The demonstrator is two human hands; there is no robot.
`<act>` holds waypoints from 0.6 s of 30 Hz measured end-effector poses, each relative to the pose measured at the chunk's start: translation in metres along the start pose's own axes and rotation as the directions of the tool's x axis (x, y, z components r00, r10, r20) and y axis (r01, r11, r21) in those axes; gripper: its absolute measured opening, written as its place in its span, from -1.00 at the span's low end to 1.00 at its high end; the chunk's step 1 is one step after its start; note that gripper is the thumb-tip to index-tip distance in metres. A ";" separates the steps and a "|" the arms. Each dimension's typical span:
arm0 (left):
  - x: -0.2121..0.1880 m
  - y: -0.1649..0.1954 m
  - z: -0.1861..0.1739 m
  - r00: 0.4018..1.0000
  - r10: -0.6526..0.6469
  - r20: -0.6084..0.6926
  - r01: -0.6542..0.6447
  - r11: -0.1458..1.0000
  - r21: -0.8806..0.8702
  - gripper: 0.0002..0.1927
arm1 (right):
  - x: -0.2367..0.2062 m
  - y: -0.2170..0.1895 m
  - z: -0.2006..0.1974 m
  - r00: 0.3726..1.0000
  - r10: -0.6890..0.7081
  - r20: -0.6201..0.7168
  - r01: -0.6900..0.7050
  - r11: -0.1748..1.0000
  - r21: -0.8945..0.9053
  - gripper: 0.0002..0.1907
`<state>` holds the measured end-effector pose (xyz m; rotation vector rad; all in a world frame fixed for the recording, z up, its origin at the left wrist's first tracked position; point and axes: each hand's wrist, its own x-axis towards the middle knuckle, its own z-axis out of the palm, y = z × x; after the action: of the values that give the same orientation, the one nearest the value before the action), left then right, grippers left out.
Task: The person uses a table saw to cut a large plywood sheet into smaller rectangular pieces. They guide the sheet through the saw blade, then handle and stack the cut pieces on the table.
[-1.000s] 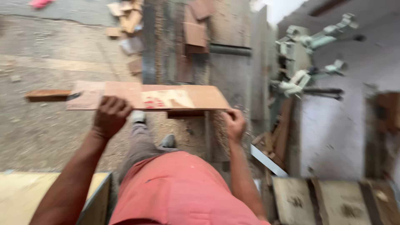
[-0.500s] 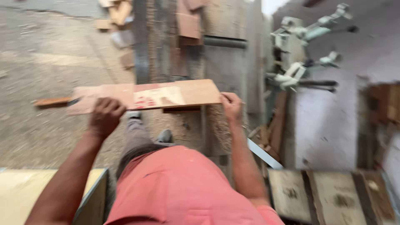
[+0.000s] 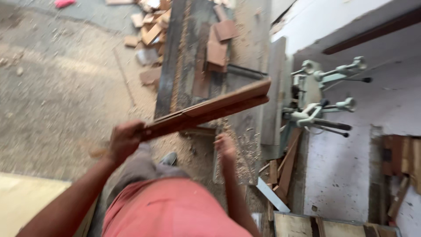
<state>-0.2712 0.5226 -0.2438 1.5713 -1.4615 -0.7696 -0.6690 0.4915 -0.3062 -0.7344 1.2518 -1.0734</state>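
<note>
While the left hand (image 3: 124,141) clenches one end of a long, flat reddish-brown wooden board (image 3: 206,112), the plank stands tilted on edge, its far end raised up and to the right above a long dust-covered wooden workbench (image 3: 245,48). The right hand (image 3: 226,147) hangs below the board and apart from it, fingers curled loosely; motion blur makes it hard to tell whether it is fully released, but it grips nothing that shows. Judging from how things lie, the board is lifted clear of the bench and carried by one hand alone, so the picking-up looks done, while any setting down, cutting or stacking of this piece is not yet done: it rests on no surface at all. On the bench lie several short reddish-brown wood offcuts (image 3: 217,46) amid heaps of pale sawdust (image 3: 241,149), which suggests that cutting work goes on at this spot. More small wood scraps (image 3: 149,35) lie scattered on the grey dusty concrete floor (image 3: 57,96) to the left. To the right of the bench, pale green metal clamps with handles (image 3: 324,94) stand against a white wall (image 3: 346,175), and a few leaning wooden slats (image 3: 285,169) rest at its foot. The person's salmon-red shirt (image 3: 171,210) fills the lower middle of the view.
</note>
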 end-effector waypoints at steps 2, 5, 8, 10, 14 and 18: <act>-0.013 0.014 0.038 0.985 -0.150 0.087 0.173 0.882 -0.438 -0.80 | -0.020 0.023 0.035 0.916 -0.136 0.378 0.133 0.991 0.033 -0.68; -0.012 0.039 0.080 0.953 -0.168 0.251 0.301 0.604 -0.738 -0.85 | -0.062 0.032 0.072 0.975 -0.047 0.218 0.090 0.977 -0.191 -0.53; -0.022 0.068 0.104 0.934 -0.118 0.339 0.358 0.285 -0.889 -0.87 | -0.107 0.001 0.083 0.997 -0.035 0.074 0.038 0.999 -0.039 -0.44; -0.037 0.078 0.103 0.883 -0.175 0.435 0.468 0.289 -0.835 -0.85 | -0.140 -0.015 0.081 0.994 -0.103 -0.047 0.097 0.988 -0.118 -0.43; -0.077 0.078 0.097 0.772 -0.256 0.582 0.635 0.255 -0.729 -0.73 | -0.197 -0.004 0.076 0.955 -0.195 -0.223 0.120 0.943 -0.309 -0.47; -0.137 0.068 0.098 0.659 -0.405 0.634 0.743 0.215 -0.634 -0.62 | -0.250 0.031 0.065 0.961 -0.021 -0.274 -0.067 0.949 -0.309 -0.47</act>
<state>-0.4068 0.6434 -0.2431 1.0929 -0.3117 -1.9774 -0.5916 0.7265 -0.2265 -0.8277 1.6942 -0.9890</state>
